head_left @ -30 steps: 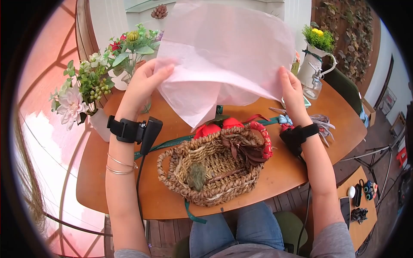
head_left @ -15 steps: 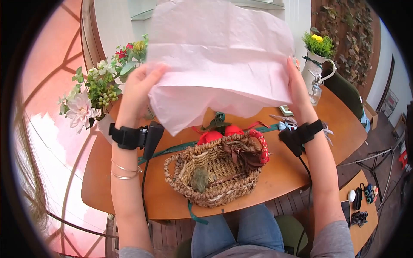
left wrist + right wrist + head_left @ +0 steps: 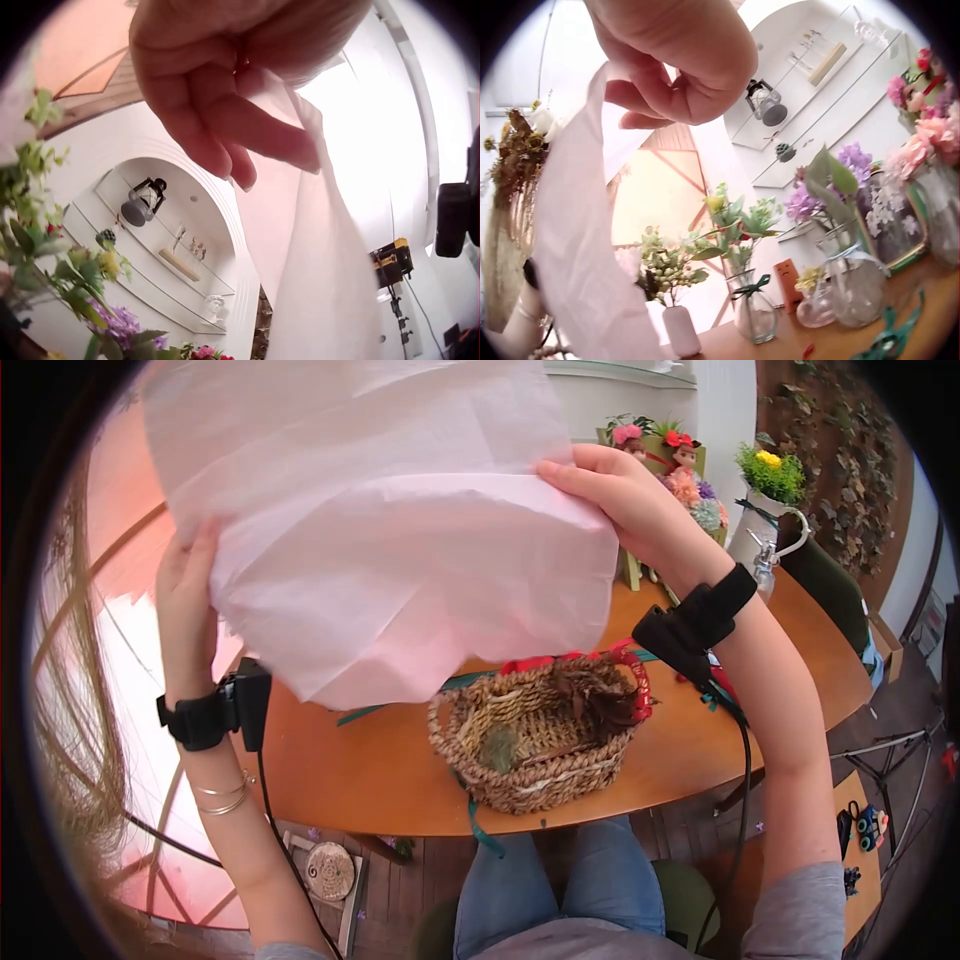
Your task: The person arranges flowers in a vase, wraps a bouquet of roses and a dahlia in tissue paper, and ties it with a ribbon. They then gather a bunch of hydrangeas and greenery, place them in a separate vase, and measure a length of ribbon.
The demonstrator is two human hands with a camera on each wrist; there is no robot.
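A large sheet of pale pink tissue paper is held up above the table, its folded lower edge hanging down. My left hand grips its left side; in the left wrist view the fingers of that hand pinch the paper. The right hand pinches the right side, thumb on top; in the right wrist view the paper hangs from the curled right hand. Below the paper stands a woven basket with a greenish lump and brown dried leaves inside.
The basket stands on the wooden table near its front edge, a green ribbon hanging over that edge. Dolls and flowers are behind the right hand. Farther right are a white pitcher and a glass bottle.
Both hands have moved left in the head view with the paper, which now covers the flowers at the left. The view has shifted, and the dolls at the back have come into sight.
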